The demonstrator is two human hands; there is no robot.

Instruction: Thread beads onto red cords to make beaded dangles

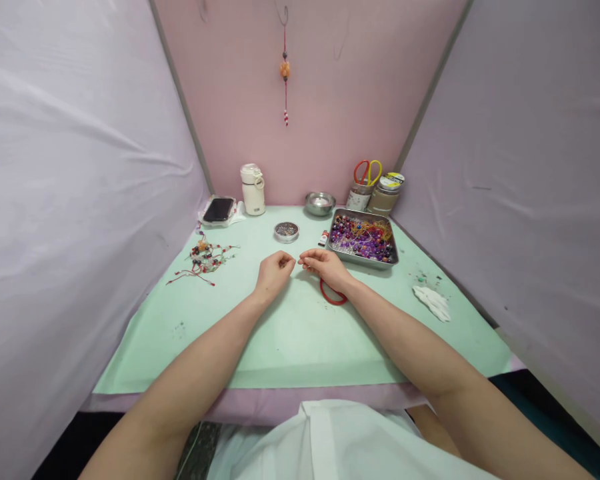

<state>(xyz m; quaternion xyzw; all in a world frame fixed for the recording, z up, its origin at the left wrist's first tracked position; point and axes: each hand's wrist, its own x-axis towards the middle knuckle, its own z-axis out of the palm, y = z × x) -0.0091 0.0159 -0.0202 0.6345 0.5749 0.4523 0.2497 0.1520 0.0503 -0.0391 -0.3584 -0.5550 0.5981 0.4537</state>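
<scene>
My left hand (pixel 276 275) and my right hand (pixel 326 265) are raised over the middle of the table, fingertips almost meeting. Both are closed in a pinch, thumb against forefinger. Whatever lies between the fingertips is too small to make out. Below my right wrist lies a red ring-shaped handle (pixel 333 300), perhaps of scissors, its other part hidden by the hand. Just beyond the right hand stands a metal tray (pixel 364 260) filled with purple, dark and orange beads and yellow cord. A round clear case (pixel 286 232) of small pieces sits ahead of the left hand.
Knotted beaded cords (pixel 206 260) lie at left. Along the back are a phone (pixel 219 210), a white bottle (pixel 253 191), a metal bowl (pixel 320 205), scissors (pixel 368 173) in a jar and another jar (pixel 384 197). A white cloth (pixel 433 302) lies right. A beaded pendant (pixel 285 69) hangs on the back wall.
</scene>
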